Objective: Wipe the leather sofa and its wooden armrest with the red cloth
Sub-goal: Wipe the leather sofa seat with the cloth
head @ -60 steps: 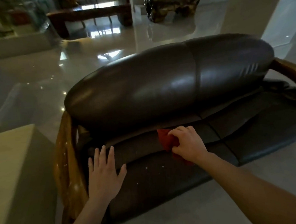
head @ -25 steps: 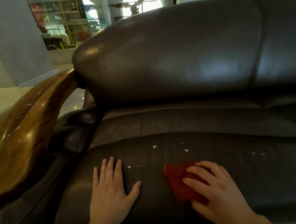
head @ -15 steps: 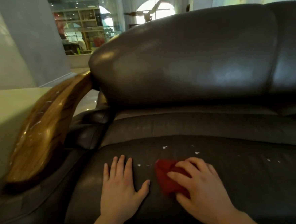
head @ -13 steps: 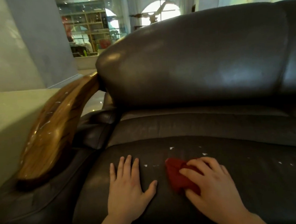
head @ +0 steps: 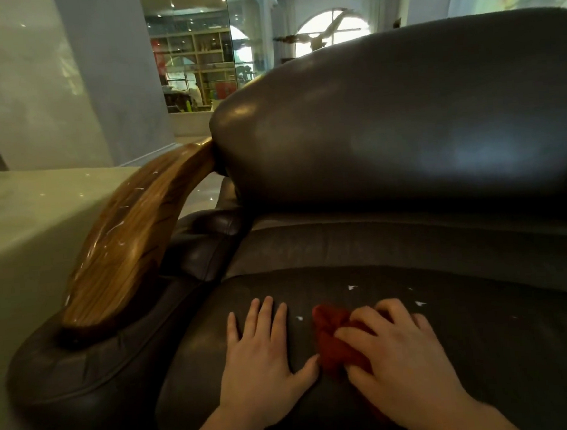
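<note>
The dark brown leather sofa [head: 404, 132] fills the view, its seat cushion [head: 484, 318] in front of me. The red cloth [head: 331, 339] lies bunched on the seat, pressed under my right hand [head: 396, 358], whose fingers cover its right part. My left hand [head: 262, 360] rests flat on the seat just left of the cloth, fingers spread, thumb nearly touching it. The curved wooden armrest [head: 132, 235] rises at the left, streaked with white marks. Small white flecks [head: 351, 287] dot the seat beyond the cloth.
A pale stone block [head: 18, 226] stands just left of the armrest. Behind it are a grey pillar [head: 111, 75] and a glass-fronted room with shelves [head: 198, 73]. An arched window [head: 332, 26] shows over the backrest.
My view has shifted left, so sofa and armrest sit further right in frame. My right hand slid the cloth slightly left toward my left hand, which stays flat on the seat.
</note>
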